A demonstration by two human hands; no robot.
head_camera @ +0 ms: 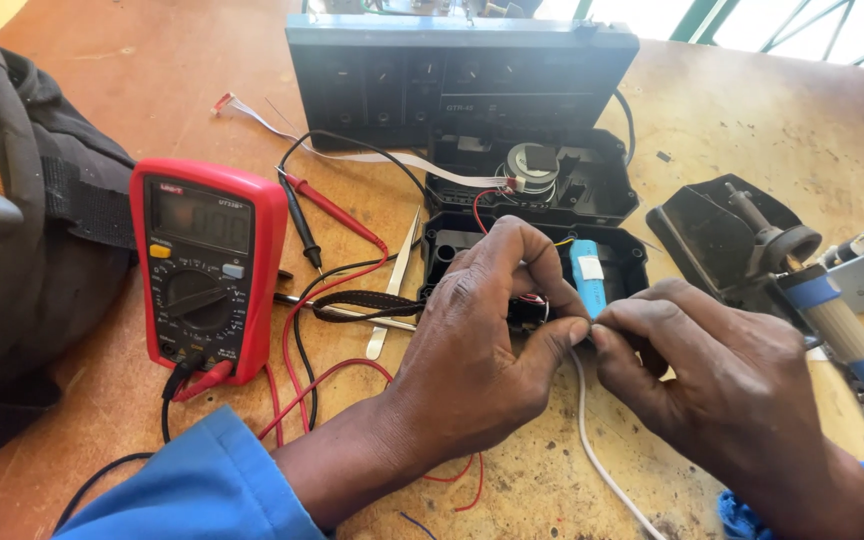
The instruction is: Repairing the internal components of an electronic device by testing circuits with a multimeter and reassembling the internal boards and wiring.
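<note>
Both hands meet at centre frame: the left hand [482, 330] curls over the open black casing [537, 262], fingers closed on its small parts, while the right hand [697, 365] pinches a white wire [592, 440]. Red multimeter [207, 265] sits at 9 o'clock on the bench [722, 110].

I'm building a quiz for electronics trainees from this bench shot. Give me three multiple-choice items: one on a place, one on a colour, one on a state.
1. Where does the multimeter lie?
A. left of both hands
B. between the hands
C. on the grey panel

2. What colour is the multimeter's casing?
A. yellow
B. red
C. green

3. How does the small black case under the left hand stand?
A. sealed shut
B. wrapped in tape
C. open, a blue cell showing inside

Answers:
1 A: it lies beside the dark bag, left of the left hand and right hand.
2 B: the shell is red around the dial.
3 C: its inside shows, with the cell and thin wires.
</note>
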